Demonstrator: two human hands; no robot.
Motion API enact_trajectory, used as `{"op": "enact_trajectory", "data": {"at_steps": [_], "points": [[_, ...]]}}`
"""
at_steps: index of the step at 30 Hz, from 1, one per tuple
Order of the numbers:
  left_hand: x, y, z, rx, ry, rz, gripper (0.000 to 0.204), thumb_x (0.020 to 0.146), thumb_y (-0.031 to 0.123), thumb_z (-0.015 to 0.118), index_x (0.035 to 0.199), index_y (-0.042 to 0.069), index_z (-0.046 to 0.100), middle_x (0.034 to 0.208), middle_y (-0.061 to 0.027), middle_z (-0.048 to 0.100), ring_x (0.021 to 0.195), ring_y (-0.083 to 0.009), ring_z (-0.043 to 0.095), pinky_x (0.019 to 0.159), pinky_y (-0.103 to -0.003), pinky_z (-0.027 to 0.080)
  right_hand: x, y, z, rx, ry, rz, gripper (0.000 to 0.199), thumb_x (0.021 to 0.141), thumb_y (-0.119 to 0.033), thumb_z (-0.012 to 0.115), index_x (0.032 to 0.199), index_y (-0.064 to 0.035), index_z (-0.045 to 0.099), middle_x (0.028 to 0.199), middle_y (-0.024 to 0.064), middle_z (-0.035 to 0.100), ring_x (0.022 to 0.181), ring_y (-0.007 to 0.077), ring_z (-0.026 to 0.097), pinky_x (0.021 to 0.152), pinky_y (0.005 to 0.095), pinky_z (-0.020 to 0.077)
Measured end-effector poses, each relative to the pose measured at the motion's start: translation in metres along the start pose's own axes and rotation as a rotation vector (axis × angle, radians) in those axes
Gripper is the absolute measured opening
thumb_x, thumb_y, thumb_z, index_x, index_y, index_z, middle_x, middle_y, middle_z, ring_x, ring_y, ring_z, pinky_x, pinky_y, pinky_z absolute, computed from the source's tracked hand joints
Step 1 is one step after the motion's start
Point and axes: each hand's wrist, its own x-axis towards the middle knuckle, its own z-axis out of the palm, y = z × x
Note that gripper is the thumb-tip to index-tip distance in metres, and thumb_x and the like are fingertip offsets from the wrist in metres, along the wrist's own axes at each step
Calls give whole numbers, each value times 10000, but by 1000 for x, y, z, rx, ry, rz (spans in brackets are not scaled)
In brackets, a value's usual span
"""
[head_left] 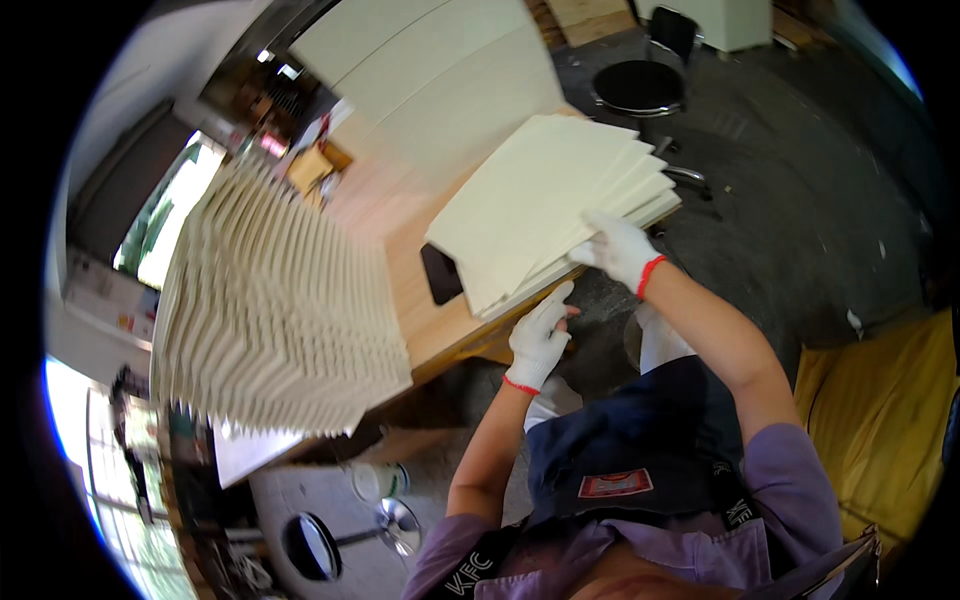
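Observation:
A fanned pile of flat cream sheets (530, 200) lies on a light wood table (425, 325). My right hand (622, 250), in a white knit glove with a red cuff, has its fingers closed around the pile's near right edge; how many sheets it grips is hidden. My left hand (540, 340), gloved the same way, hangs just off the table's near edge, below the pile. Its fingers are apart and nothing is in them. Partly under the pile's left corner lies a dark flat object (440, 274).
At the left rises a tall stack of cream pieces (280, 300) with bent edges. Large pale panels (440, 70) stand behind the table. A black swivel chair (640, 88) is at the far right, yellow cloth (885, 420) at the near right, and a stool (312, 547) at the lower left.

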Motion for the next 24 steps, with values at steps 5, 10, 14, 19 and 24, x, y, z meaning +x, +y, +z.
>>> {"op": "enact_trajectory", "data": {"at_steps": [5, 10, 14, 19, 24], "points": [[-14, -9, 1, -805, 37, -489, 231, 977, 123, 505, 1144, 48, 644, 1340, -156, 595, 1091, -274, 648, 890, -349, 523, -2, -17, -7, -128, -50, -38, 379, 991, -211, 537, 1305, -14, 461, 1247, 189, 583, 1042, 331, 628, 838, 443, 553], [-33, -16, -9, -1874, 173, -635, 852, 951, 691, 332, 1482, 27, 287, 1458, -213, 448, 1228, -379, 547, 1010, -489, 474, -42, -48, -12, -248, 66, -2, 367, 976, -213, 580, 1290, -42, 498, 1212, 142, 602, 992, 275, 641, 774, 401, 566], [-29, 18, -29, -2019, 273, -712, 743, 972, 584, 443, 1449, 22, 342, 1420, -198, 490, 1232, -353, 558, 1010, -504, 487, -102, -63, -49, -311, 9, -5, 387, 971, -233, 588, 1307, -61, 503, 1222, 107, 611, 1011, 239, 647, 758, 395, 572], [-51, 17, -22, -1451, 176, -808, 536, 908, 117, 638, 1377, -40, 431, 1323, -167, 567, 1161, -275, 604, 987, -394, 505, -158, -52, -83, -354, 52, 75, 324, 986, -189, 552, 1284, -61, 529, 1147, 92, 653, 886, 230, 696, 640, 380, 615], [-57, 74, -74, -929, 321, -524, 547, 878, 91, 649, 1357, -63, 435, 1281, -137, 576, 1119, -207, 586, 932, -320, 490, -175, -36, -53, -295, -35, -48, 498, 968, -143, 553, 1428, -26, 401, 1328, 120, 563, 1064, 238, 656, 748, 385, 611]]}}
